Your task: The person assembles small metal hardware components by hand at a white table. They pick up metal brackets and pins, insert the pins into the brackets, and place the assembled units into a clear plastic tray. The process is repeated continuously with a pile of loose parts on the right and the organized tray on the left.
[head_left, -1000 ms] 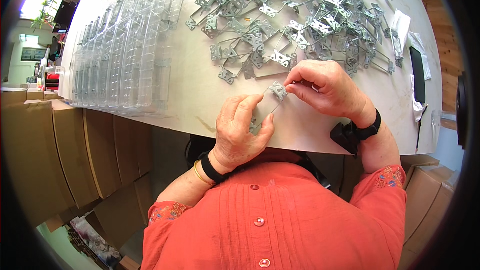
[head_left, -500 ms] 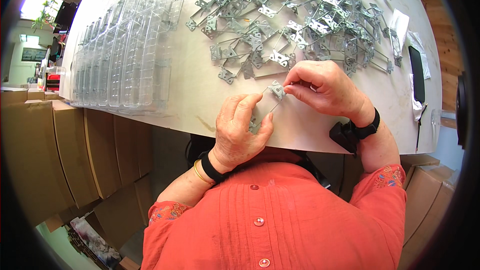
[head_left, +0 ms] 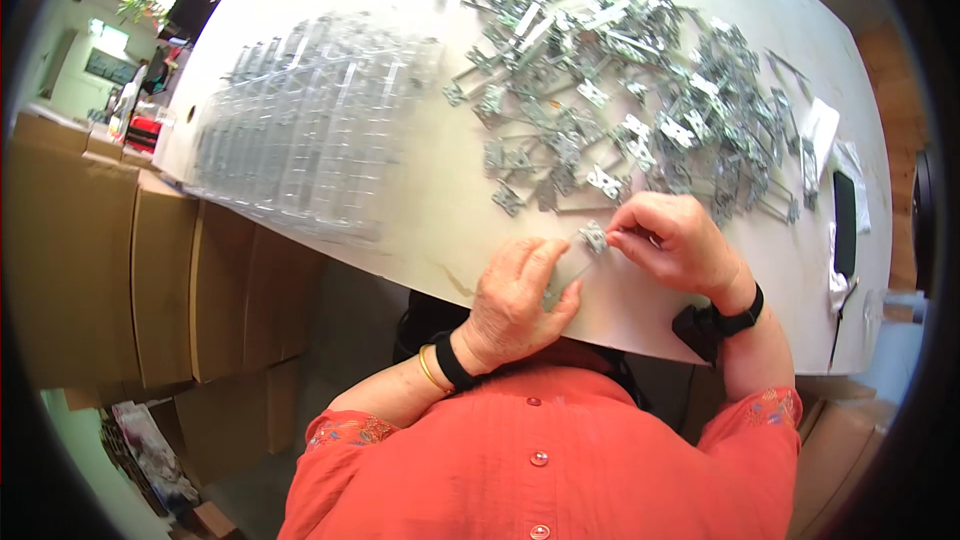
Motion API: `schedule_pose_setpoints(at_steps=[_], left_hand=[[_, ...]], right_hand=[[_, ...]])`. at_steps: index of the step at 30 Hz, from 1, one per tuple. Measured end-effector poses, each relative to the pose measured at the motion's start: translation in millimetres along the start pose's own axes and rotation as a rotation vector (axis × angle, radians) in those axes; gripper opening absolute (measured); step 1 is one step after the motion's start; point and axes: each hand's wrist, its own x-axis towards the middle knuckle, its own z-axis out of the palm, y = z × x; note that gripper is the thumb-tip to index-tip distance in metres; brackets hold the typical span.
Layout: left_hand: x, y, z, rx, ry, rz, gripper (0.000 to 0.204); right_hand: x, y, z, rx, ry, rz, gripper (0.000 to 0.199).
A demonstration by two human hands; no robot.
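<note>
My right hand point(head_left: 682, 243) pinches a metal bracket point(head_left: 593, 237) by its edge. My left hand point(head_left: 518, 298) curves half-wide around it; grip unclear.

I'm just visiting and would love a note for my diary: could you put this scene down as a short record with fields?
Left hand: curled beside a small metal piece; grip partly hidden
Right hand: thumb and finger pinched at the piece's far end; anything between them too small to tell
Beyond the hands: heap of metal parts
Table's left: clear plastic trays
Table's right: flat black object
Left of table: cardboard boxes
</note>
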Motion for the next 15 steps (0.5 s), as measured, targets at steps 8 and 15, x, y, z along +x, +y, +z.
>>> schedule_pose_setpoints(at_steps=[8,15], left_hand=[[-0.5,3.0,-3.3,0.028,0.024,0.014,0.051],[0.0,2.8,-11.7,-0.007,0.028,-0.025,0.041]], right_hand=[[0.3,-6.5,-2.2,0.014,0.018,0.087,0.010],[-2.2,-8.1,-1.2,0.104,0.053,0.151,0.007]])
